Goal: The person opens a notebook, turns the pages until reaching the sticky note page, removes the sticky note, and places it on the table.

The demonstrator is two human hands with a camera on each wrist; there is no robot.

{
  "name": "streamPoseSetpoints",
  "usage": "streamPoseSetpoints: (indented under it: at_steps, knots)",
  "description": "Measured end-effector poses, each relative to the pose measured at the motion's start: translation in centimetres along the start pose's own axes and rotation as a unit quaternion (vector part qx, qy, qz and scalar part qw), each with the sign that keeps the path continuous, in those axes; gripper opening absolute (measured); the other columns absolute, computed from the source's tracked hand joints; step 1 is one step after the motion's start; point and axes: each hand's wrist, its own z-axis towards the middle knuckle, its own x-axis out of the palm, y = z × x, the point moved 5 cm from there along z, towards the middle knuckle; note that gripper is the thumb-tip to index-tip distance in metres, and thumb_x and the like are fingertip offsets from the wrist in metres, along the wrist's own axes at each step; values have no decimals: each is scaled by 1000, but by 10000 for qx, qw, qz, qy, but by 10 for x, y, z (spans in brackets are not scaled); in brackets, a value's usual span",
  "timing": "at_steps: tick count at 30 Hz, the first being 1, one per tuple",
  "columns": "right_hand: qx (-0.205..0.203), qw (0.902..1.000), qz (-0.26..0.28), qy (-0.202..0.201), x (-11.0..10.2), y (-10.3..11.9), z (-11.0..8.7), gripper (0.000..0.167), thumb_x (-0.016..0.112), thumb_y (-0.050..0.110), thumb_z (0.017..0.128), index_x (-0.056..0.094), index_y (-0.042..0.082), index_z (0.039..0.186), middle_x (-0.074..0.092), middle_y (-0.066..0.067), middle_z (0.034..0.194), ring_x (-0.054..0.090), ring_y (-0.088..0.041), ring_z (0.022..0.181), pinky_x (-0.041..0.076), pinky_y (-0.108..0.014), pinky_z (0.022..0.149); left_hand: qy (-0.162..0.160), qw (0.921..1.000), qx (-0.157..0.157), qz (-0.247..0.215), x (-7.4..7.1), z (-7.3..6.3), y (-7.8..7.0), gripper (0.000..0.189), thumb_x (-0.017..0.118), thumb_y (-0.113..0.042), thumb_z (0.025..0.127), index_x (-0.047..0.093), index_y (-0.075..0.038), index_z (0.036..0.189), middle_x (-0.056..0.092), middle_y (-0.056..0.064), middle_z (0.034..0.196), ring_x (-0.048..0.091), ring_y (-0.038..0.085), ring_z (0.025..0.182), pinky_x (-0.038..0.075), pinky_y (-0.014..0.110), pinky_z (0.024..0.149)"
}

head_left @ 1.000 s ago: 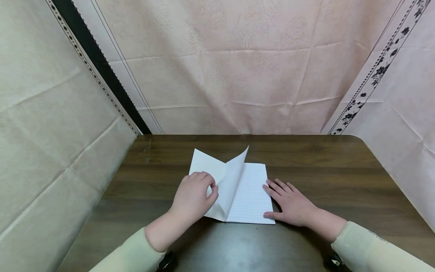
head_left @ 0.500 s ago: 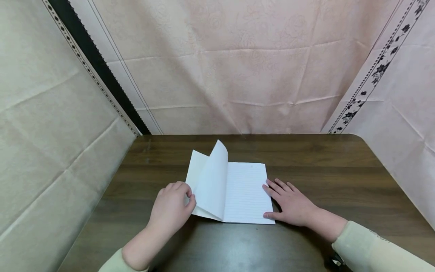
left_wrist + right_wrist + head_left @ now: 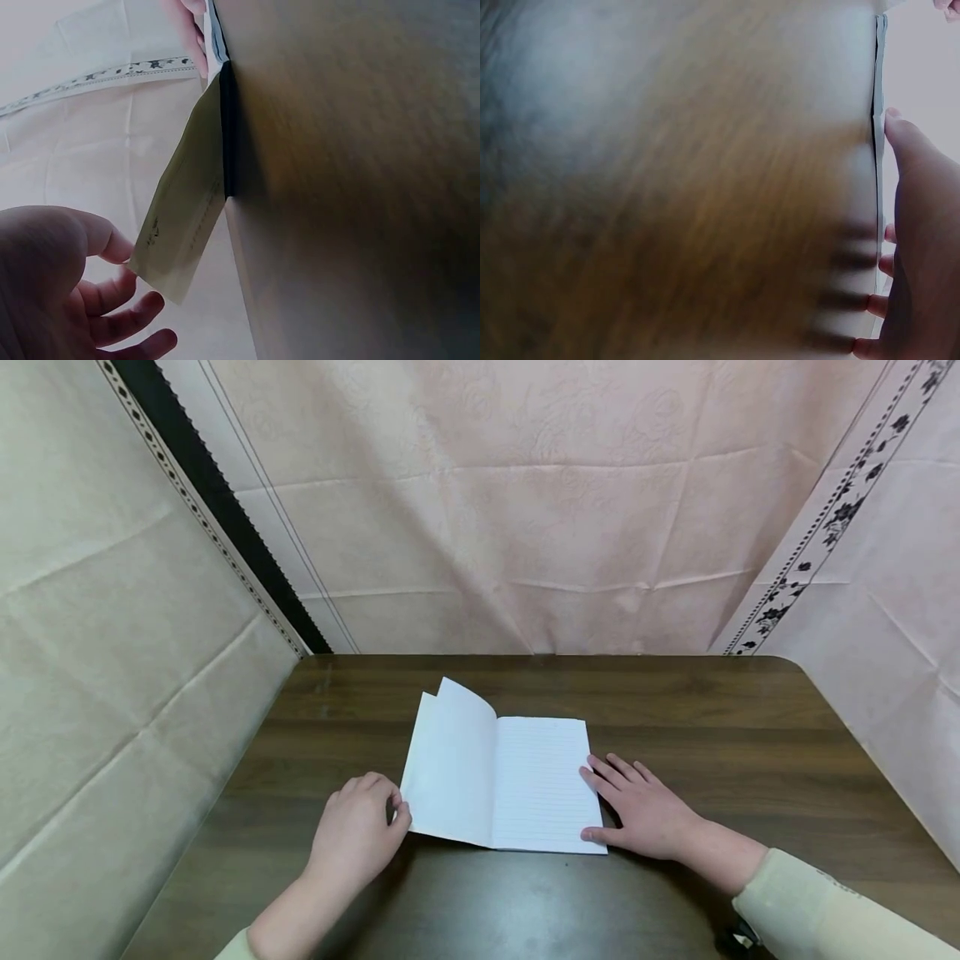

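Notebook [image 3: 543,785]: lay open on our table [image 3: 675,693], wood stretching past both sides and the top.
Left hand [image 3: 357,828]: we pinched its outer corner.
Right hand [image 3: 641,810]: we rested it, spread, on the right edge.

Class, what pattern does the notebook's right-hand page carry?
The right-hand page is white with fine ruled lines, best seen in the head view.

Glare paled the near table [image 3: 517,910] in the head view. Both wrist views were dimmer, its surface blurred; soft shadows lay beside the right fingers [image 3: 886,264].
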Motion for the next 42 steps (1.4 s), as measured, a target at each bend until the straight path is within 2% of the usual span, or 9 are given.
streamPoseSetpoints:
  at_steps: [7,14,19,27,32,35,38,42]
  knots:
    - [0,10000,28,18,1,0,-1,97,42,82,85,28,20,158,22,-3,164,18,-36,149,19,-61,114,254,9995,-95,166,3,-5,4,20,65,-17,83,54,-20,66,64,2,90,61,28,89,48,48,74]
    - [-14,10000,35,-18,1,-1,-1,96,42,82,85,28,20,158,23,-2,164,18,-35,149,18,-61,114,875,9951,-288,350,12,-9,9,22,63,-18,83,52,-21,65,62,3,93,58,29,91,46,47,74]
    - [-7,10000,42,-31,1,-1,0,96,42,82,85,28,21,158,22,-2,164,18,-35,149,18,-61,114,1184,9910,-338,516,21,-9,13,23,62,-19,85,52,-21,64,61,3,93,56,29,89,45,46,73]
    - [-8,10000,49,19,-2,0,1,96,43,81,85,29,20,157,23,-3,163,19,-35,149,19,-62,113,1591,9825,-244,934,36,-6,16,23,62,-20,85,55,-17,63,54,4,84,51,30,84,42,47,73]
    - [8,9999,64,80,-2,1,1,96,44,81,85,29,19,157,23,-3,163,18,-36,149,19,-63,113,1833,9762,-179,1142,41,-5,15,20,62,-21,85,61,-12,68,54,7,86,50,31,85,42,48,75]
    - [23,9999,67,94,-2,1,0,96,45,81,85,29,19,157,23,-3,163,18,-36,149,18,-62,113,1846,9757,-192,1162,41,-3,14,18,64,-22,85,61,-10,71,54,7,86,50,31,85,42,47,73]
    - [28,9999,63,78,-3,2,0,96,45,80,85,30,19,157,23,-3,163,18,-36,149,19,-62,113,1725,9781,-170,1149,40,-2,14,18,67,-23,84,59,-9,77,54,8,88,52,32,88,43,47,73]
    - [23,10000,57,64,-4,2,0,96,45,81,85,30,19,157,23,-4,163,18,-36,149,19,-63,113,1554,9825,-31,1026,42,0,12,19,70,-20,83,62,-7,95,59,13,108,53,37,105,45,52,82]
